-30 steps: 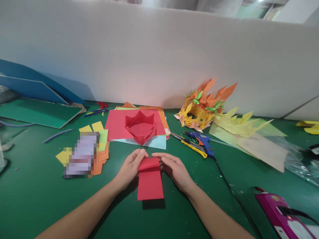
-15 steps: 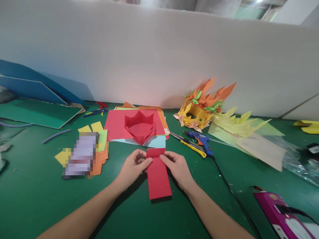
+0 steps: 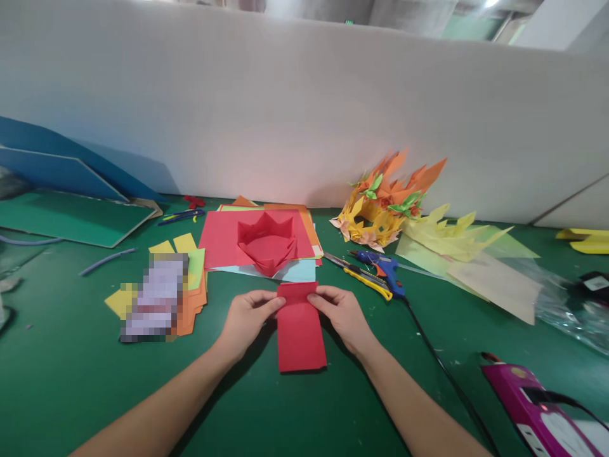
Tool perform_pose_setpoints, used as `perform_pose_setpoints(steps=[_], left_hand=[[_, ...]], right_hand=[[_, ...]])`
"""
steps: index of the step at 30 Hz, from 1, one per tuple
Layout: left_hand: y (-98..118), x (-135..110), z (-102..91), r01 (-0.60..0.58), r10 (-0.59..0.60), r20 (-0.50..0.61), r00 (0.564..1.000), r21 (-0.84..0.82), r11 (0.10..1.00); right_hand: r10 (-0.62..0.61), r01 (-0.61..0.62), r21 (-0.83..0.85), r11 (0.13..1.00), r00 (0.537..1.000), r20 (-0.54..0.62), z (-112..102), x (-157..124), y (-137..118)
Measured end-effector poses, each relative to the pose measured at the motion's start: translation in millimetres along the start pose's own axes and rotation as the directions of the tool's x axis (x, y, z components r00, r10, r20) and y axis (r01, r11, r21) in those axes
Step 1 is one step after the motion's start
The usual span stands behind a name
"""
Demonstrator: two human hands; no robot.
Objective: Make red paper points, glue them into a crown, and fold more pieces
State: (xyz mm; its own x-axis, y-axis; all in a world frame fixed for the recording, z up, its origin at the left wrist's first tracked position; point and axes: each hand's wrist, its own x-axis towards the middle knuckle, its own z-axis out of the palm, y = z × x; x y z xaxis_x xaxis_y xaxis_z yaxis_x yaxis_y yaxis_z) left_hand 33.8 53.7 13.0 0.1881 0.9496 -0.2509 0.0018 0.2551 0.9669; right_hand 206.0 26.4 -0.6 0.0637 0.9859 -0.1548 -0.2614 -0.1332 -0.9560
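Note:
A folded strip of red paper [image 3: 301, 339] is held between my two hands over the green table. My left hand [image 3: 250, 317] pinches its left edge near the far end, thumb on top. On the opposite edge, my right hand [image 3: 340, 314] grips the paper the same way. A crease crosses the strip close to its far end; the fingers beneath are partly hidden. Just beyond lies a red folded paper crown [image 3: 267, 244], resting on a stack of coloured paper sheets [image 3: 216, 238].
Right of the stack are a yellow utility knife [image 3: 368, 282] and a blue glue gun [image 3: 387, 270] with a black cable. Behind them stand orange and yellow paper crowns [image 3: 371, 222]. Leftward, a blurred-out phone [image 3: 155, 298] lies on paper pieces. A magenta power strip [image 3: 533, 406] sits front right.
The red paper's near end has tipped slightly, so the strip looks straighter and a little shorter. My left fingers have shifted under its edge. Both hands keep their grip.

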Motion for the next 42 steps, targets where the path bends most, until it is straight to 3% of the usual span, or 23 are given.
perform_pose_setpoints(steps=[3,7,12,14,18,19,22,25,29,32,42], left_hand=[[-1,1,-1.8,-0.073,0.072,0.021,0.997,0.059,0.996],[-2,3,-4.0,-0.078,0.077,0.019,0.997,0.046,0.996],[0,5,-8.6,-0.107,0.108,-0.003,0.994,0.131,0.986],[1,5,-10.1,-0.113,0.111,0.023,0.994,0.162,0.980],[1,3,-10.7,-0.122,0.110,0.084,0.990,0.149,0.981],[0,2,-10.4,-0.129,0.116,0.102,0.988,0.133,0.983],[-3,0,-9.1,-0.189,0.175,0.145,0.974,0.088,0.978],[-4,-2,-7.8,-0.283,0.265,0.161,0.951,0.099,0.954],[-3,-6,-6.4,-0.318,0.297,0.160,0.941,0.122,0.940],[-3,-7,-5.1,-0.239,0.224,0.155,0.962,0.086,0.967],[3,-13,-1.2,-0.047,0.057,0.141,0.988,-0.072,0.996]], right_hand=[[-0.034,0.034,-0.048,0.998,0.999,-0.013,-3,2,0],[-0.108,0.091,-0.163,0.982,0.989,-0.099,-10,9,1],[-0.274,0.188,-0.387,0.903,0.944,-0.182,-25,22,3],[-0.388,0.252,-0.510,0.822,0.904,-0.178,-29,23,2],[-0.622,0.383,-0.662,0.645,0.766,-0.163,-27,14,-5],[-0.625,0.402,-0.647,0.647,0.766,-0.149,-24,10,-7],[-0.431,0.347,-0.520,0.781,0.901,-0.046,-13,-1,-11],[-0.245,0.262,-0.451,0.853,0.965,0.097,-3,-7,-11],[-0.115,0.178,-0.429,0.885,0.979,0.170,1,-9,-9],[-0.077,0.147,-0.423,0.894,0.981,0.178,0,-9,-8],[-0.116,0.156,-0.451,0.879,0.987,0.115,7,-12,-4]])
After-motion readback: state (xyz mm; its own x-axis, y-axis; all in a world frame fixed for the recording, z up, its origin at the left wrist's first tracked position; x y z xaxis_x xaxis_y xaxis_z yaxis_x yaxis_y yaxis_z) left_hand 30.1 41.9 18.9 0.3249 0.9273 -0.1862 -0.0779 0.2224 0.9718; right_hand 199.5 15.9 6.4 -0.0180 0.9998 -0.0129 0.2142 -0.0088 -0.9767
